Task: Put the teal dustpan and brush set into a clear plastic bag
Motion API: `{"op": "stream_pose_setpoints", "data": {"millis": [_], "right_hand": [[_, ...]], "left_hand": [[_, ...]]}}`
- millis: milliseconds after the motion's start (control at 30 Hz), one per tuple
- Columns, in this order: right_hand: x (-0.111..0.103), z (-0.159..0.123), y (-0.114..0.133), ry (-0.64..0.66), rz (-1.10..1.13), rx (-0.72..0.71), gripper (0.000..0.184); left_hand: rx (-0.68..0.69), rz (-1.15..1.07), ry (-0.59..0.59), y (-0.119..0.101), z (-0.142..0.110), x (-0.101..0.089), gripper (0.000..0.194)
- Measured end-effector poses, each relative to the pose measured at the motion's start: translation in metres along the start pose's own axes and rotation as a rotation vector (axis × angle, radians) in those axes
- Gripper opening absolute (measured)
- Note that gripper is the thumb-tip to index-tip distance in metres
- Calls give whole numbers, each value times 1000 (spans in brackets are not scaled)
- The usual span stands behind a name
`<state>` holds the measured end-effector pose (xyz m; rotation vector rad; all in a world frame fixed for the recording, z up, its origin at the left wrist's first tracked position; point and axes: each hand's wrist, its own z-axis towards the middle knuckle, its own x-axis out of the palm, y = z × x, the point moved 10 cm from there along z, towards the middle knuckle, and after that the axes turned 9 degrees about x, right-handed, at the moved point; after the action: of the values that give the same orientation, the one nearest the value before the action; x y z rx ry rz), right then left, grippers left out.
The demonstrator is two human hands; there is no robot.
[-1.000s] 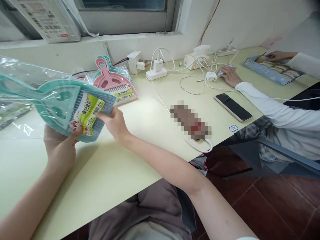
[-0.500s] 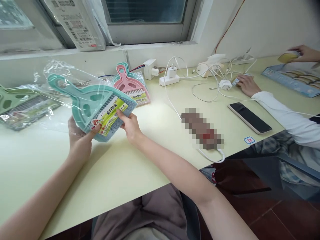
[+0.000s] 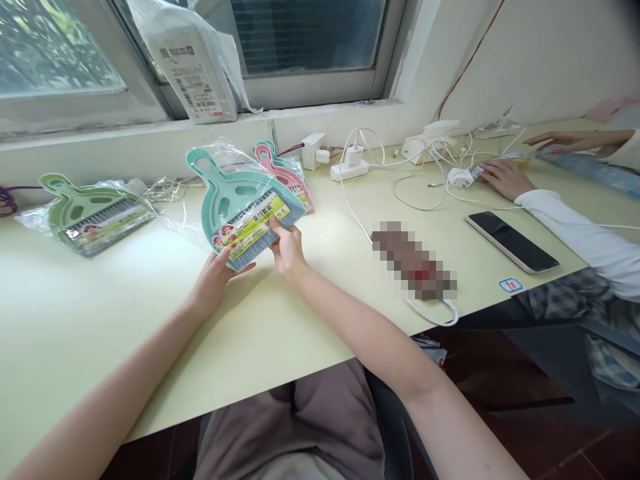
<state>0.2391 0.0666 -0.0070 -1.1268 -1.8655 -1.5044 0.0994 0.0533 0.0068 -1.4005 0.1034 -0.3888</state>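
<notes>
Moved closer to the pink dustpan set and now hiding part of it: the teal dustpan set.

Under everything, a big pale yellow table. Behind, a window, with a white package leaning by it. Up over the middle of the table, the same teal set, tipped, handle up and left, gray bristles low and right. On the table to the left, a green dustpan set. Left hand half curled at the teal set's low left corner, thumb in front, some fingers poking out below, gripping it. Right hand pinched on the bristle edge, thumb on the label, fingers behind. Far right, a co-worker's hand low on the table. In front of that, a phone, dark screen up. Closer in, a blurred brown thing. Next to the co-worker's hand, a white plug. Near the table's front edge, a little sticker.
</notes>
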Motion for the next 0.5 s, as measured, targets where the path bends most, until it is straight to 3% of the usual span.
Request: {"op": "stream_pose_setpoints", "data": {"millis": [100,267,333,500], "right_hand": [[4,-5,-4,29,-30,-9,32],[6,-12,-17,45,-53,-3,28],[4,-14,-18,20,-50,-14,26],[2,-15,-9,3,-67,-94,26]], "left_hand": [[46,-58,-74,-6,5,-13,51],[-26,-149,-200,-1,5,-35,42],[-17,-200,-210,-1,2,-33,38],[-5,-308,-119,-3,-7,-7,43]]}}
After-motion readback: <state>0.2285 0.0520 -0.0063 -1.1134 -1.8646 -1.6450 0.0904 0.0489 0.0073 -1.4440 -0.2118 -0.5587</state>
